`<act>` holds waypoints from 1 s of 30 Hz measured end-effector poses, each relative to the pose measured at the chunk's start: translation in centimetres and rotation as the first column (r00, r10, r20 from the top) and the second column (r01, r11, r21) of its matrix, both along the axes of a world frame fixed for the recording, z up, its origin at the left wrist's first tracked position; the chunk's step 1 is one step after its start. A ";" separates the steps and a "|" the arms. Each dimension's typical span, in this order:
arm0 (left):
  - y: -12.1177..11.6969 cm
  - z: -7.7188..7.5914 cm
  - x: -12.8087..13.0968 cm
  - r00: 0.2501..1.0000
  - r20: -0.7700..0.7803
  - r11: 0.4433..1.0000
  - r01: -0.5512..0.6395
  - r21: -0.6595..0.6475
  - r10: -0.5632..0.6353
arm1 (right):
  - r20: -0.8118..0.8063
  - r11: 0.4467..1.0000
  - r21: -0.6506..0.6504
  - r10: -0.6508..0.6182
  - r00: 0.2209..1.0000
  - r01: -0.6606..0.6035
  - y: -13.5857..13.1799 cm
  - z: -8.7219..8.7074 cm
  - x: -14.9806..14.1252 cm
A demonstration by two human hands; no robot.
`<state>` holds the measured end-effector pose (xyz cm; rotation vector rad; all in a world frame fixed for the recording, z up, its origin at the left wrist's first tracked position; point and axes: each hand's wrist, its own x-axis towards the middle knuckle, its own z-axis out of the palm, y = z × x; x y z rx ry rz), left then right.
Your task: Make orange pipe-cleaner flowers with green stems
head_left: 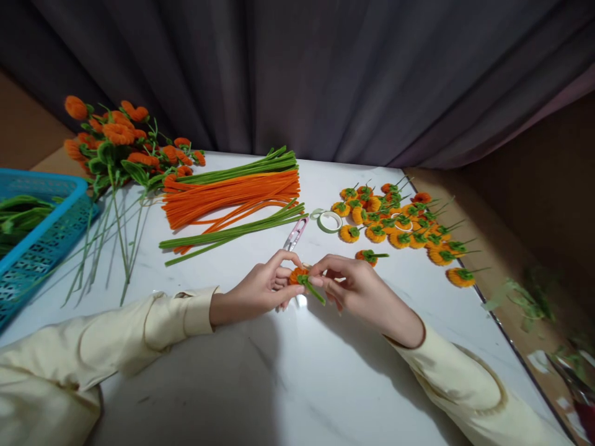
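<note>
Between my two hands is a small orange pipe-cleaner flower (297, 275) with a green base and a short green pipe cleaner (316, 291) sticking out toward me. My left hand (264, 286) pinches the orange head between thumb and fingers. On the green part, the thumb and forefinger of my right hand (356, 288) are closed. Just beyond my left fingers lies a pair of pink-handled snips (296, 232). A similar pipe-cleaner flower (369, 257) with a green stub rests on the table past my right hand.
Orange pipe cleaners (232, 198) and green pipe cleaners (237, 229) lie at the back of the white table (223, 384). A tape roll (330, 222) sits beside many small flower heads (400, 238). Long-stemmed orange flowers (118, 133) and a blue basket (51, 226) are at left.
</note>
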<state>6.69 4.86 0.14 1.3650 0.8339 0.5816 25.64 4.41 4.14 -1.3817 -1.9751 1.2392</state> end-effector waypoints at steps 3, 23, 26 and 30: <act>-0.1 0.1 0.0 0.998 -0.065 0.999 0.015 0.047 -0.012 | 0.065 0.983 0.166 0.066 0.996 -0.076 -0.1 -0.5 -0.2; -0.7 -0.1 0.1 0.997 -0.073 0.979 -0.013 0.203 0.029 | 0.085 0.996 0.085 -0.045 0.995 0.038 -0.8 -0.8 -0.8; -0.9 -0.4 0.0 0.996 -0.083 0.966 0.001 0.258 0.022 | 0.042 0.993 -0.098 -0.066 0.997 0.070 -0.4 -1.0 -0.7; -0.9 -0.4 -0.1 0.997 -0.072 0.971 -0.003 0.238 0.021 | -0.006 0.998 -0.065 -0.022 1.000 0.022 -0.2 -1.1 -0.5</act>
